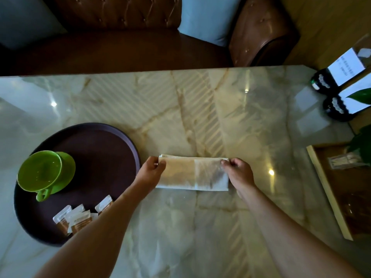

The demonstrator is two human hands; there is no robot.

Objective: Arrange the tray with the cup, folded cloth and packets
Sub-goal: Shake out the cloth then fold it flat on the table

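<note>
Both hands pinch thin rectangular cloth on glossy marble

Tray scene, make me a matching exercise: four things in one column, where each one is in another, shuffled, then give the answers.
Things:
1. green cup
2. packets
3. cloth
4. blue cushion

Places:
A. near edge of the tray
B. on the sofa
C. left part of the tray, on a saucer
D. on the marble table, held by both hands

Pairs: 1-C, 2-A, 3-D, 4-B
</note>
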